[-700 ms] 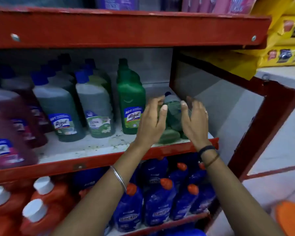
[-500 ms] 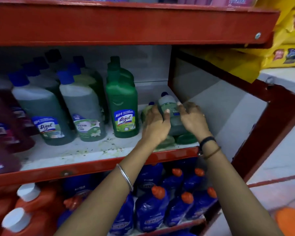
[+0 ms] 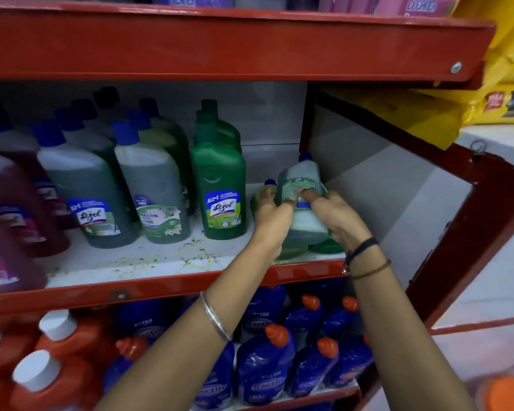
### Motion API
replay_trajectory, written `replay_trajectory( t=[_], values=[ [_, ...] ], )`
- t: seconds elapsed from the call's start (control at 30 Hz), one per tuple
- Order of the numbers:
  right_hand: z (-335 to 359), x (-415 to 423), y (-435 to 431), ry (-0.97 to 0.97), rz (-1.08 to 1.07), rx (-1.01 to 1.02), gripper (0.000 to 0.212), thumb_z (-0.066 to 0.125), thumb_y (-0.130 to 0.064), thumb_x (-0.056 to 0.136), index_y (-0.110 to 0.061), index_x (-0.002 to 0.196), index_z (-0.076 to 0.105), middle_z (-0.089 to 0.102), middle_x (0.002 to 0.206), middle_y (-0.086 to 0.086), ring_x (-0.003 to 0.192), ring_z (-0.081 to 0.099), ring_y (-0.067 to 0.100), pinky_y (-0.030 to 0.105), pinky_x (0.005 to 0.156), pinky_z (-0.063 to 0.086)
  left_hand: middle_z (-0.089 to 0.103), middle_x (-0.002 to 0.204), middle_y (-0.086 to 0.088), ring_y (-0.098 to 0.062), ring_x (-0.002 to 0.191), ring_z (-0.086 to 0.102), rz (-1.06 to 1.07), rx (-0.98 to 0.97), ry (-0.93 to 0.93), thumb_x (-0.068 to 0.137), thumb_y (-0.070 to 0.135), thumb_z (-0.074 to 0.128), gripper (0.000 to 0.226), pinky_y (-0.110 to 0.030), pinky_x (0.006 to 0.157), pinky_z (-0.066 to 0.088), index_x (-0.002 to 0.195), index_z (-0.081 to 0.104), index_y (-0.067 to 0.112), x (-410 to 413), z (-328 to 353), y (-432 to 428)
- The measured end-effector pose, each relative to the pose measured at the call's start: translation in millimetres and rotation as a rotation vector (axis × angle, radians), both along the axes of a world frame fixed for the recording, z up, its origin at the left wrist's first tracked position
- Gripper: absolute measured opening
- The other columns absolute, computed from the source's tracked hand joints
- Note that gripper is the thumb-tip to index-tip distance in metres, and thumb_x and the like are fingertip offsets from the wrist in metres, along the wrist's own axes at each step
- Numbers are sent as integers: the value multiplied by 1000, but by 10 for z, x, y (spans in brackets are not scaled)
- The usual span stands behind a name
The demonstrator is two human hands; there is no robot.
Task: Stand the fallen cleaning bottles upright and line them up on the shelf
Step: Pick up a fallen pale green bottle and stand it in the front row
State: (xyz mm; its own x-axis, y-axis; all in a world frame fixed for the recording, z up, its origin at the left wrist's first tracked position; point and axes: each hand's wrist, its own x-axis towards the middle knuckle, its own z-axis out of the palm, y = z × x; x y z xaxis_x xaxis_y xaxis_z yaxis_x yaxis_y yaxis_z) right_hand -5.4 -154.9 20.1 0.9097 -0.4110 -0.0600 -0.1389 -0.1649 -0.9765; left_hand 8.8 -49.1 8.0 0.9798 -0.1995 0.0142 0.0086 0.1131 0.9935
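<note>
Both hands – left hand [image 3: 272,216], right hand [image 3: 334,216] – clasp a small green cleaner bottle [image 3: 304,203], steadying it upright at the shelf's [image 3: 161,262] right end, just right of the green Lizol bottle [image 3: 220,191].

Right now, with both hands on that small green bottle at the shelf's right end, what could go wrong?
1. The small bottle, held by the left hand and right hand, sits near the shelf edge and could slip off.
2. The bottles lying beneath it may roll out once it is lifted.
3. The left hand could bump the tall green bottle.
</note>
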Motion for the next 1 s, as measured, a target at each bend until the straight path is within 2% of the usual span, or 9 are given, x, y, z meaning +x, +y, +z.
replay_trajectory(
  t=[0.07, 0.17, 0.27, 0.4, 0.57, 0.67, 0.77, 0.87, 1.0],
  values=[
    [-46, -111, 125, -47, 2, 67, 31, 62, -36, 84, -8, 97, 60, 68, 82, 8, 63, 68, 18, 27, 51, 57, 59, 97, 4, -4, 79, 59, -42, -75, -68, 88, 1, 53, 31, -10, 61, 52, 114, 45, 16, -80, -24, 154],
    [-166, -267, 296, -93, -6, 159, 57, 69, -46, 74, -1, 107, 58, 70, 101, 18, 84, 71, 29, 39, 69, 59, 54, 111, 15, 0, 96, 56, -132, -50, -133, 88, 3, 56, 49, -12, 76, 49, 130, 38, 20, -176, -56, 426],
    [-251, -469, 645, -256, 32, 219, 33, 64, -20, 85, -5, 110, 50, 69, 97, 8, 72, 70, 10, 24, 60, 58, 48, 137, 2, -14, 117, 53, -175, 63, -144, 90, 11, 54, 58, -25, 90, 48, 140, 29, 22, -300, -124, 814],
    [-318, -601, 1142, -399, 127, 226, 36, 63, -5, 83, -6, 114, 45, 67, 101, 6, 78, 70, 7, 22, 66, 58, 54, 131, -2, -14, 111, 56, -142, 105, -199, 89, 9, 54, 58, -34, 96, 48, 139, 30, 25, -454, -199, 1359],
    [-295, -465, 1822, -465, 281, 183, 40, 61, 0, 83, -9, 117, 41, 64, 107, 3, 86, 67, 0, 16, 73, 54, 37, 150, 0, -16, 137, 36, 21, 180, -393, 80, 26, 54, 71, -48, 113, 33, 143, 22, 34, -442, -277, 2105],
    [-274, -273, 2281, -470, 370, 169, 40, 59, 5, 83, -12, 114, 40, 62, 104, 0, 87, 66, -3, 17, 75, 54, 28, 154, -1, -15, 142, 27, 127, 219, -484, 81, 21, 52, 73, -49, 116, 27, 145, 18, 30, -330, -270, 2565],
    [-295, -70, 2649, -464, 420, 149, 41, 61, 5, 81, -15, 111, 40, 61, 104, -1, 86, 66, -5, 16, 73, 53, 24, 156, 0, -16, 143, 25, 187, 232, -508, 83, 17, 51, 73, -51, 116, 25, 144, 16, 36, -171, -339, 2924],
    [-368, 111, 2886, -454, 429, 128, 46, 62, 7, 81, -11, 115, 37, 59, 103, -4, 86, 64, -8, 16, 76, 54, 27, 155, -3, -20, 141, 28, 237, 246, -481, 80, 10, 50, 75, -52, 115, 27, 143, 18, 33, -18, -429, 3142],
    [-516, 241, 3011, -428, 433, 78, 50, 64, 5, 80, -12, 118, 36, 58, 110, -2, 98, 61, 3, 17, 84, 52, 36, 147, -1, -14, 135, 35, 243, 269, -427, 78, -8, 49, 75, -44, 116, 29, 143, 24, 21, 37, -463, 3231]
  ],
)
